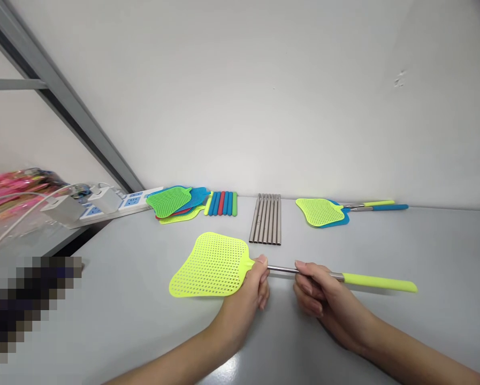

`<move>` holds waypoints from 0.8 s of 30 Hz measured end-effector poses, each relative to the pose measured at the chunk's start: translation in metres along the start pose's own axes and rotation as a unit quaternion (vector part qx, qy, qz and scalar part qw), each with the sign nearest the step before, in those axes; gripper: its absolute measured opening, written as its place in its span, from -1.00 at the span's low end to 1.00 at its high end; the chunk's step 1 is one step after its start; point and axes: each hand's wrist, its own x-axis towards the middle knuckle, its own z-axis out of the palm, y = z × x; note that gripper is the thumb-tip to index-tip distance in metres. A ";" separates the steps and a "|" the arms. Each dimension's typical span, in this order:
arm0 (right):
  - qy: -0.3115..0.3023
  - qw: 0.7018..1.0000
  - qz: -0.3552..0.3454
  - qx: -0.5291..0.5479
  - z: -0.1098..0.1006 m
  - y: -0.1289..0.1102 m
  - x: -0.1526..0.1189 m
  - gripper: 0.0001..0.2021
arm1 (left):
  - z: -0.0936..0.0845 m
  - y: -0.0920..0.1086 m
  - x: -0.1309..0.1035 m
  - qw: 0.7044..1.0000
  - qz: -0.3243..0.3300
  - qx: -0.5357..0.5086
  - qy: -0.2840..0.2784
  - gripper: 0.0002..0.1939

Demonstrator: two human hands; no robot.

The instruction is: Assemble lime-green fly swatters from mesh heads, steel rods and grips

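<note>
A yellow-green fly swatter (213,267) with a perforated head, a metal rod and a yellow-green handle (380,282) is held level above the table. My left hand (250,291) is closed around it where the head meets the rod. Farther right, my right hand (324,294) grips the metal rod close to the handle. Bare rod shows between the two hands. Behind the swatter lies a row of several metal rods (266,219). Left of them are several coloured handles (222,203) in blue, red, green and yellow-green, beside a pile of swatter heads (169,202).
Two whole swatters, one yellow-green (320,212) and one blue (390,207), overlap at the back right. At the left edge stands a white power strip (139,199) with plugged-in adapters (63,211). Beyond it are plastic-wrapped pink items (18,187). A wall (264,96) bounds the table.
</note>
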 end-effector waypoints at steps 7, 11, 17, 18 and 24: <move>-0.002 1.000 -0.006 0.000 -0.001 -0.001 0.002 -0.62 | -0.004 -0.001 0.002 1.000 0.016 0.016 -0.003 -0.58; 0.000 1.000 -0.017 -0.001 -0.003 -0.002 0.003 -0.62 | -0.006 0.000 0.002 1.000 0.009 0.003 -0.008 -0.62; 0.005 1.000 -0.019 0.005 -0.005 -0.004 0.003 -0.62 | -0.009 -0.001 0.003 1.000 0.019 0.005 -0.011 -0.64; 0.005 1.000 -0.019 0.007 -0.005 -0.004 0.003 -0.63 | -0.010 0.000 0.004 1.000 0.021 0.006 -0.013 -0.64; 0.008 1.000 -0.018 0.011 -0.007 -0.004 0.004 -0.62 | -0.011 0.001 0.006 0.999 0.019 0.013 -0.022 -0.61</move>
